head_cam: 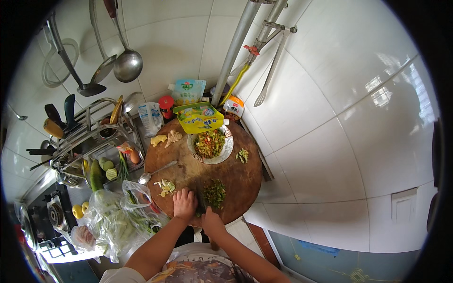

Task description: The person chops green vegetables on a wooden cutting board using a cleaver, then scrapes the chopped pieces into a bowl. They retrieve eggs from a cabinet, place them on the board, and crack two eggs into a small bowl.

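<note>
My right hand (212,223) is closed around the handle of a kitchen knife (200,194), whose dark blade points away from me over a round wooden chopping board (233,180). Just left of the blade, my left hand (185,204) rests with its fingers close to it; what lies under them is hidden. Finely chopped green herbs or chilies (214,193) lie right of the blade. Sliced garlic or ginger (165,187) sits beyond my left hand. A patterned bowl (228,143) of chopped vegetables stands at the board's far side, with sliced scallion (242,155) to its right.
Ginger root (158,140) and a metal spoon (159,171) lie on the board's left part. A yellow seasoning pouch (198,118) leans at the bowl. Left are a metal rack (88,131), a cucumber (96,175) and plastic bags (116,219). Tiled walls and a pipe (237,46) bound the back and right.
</note>
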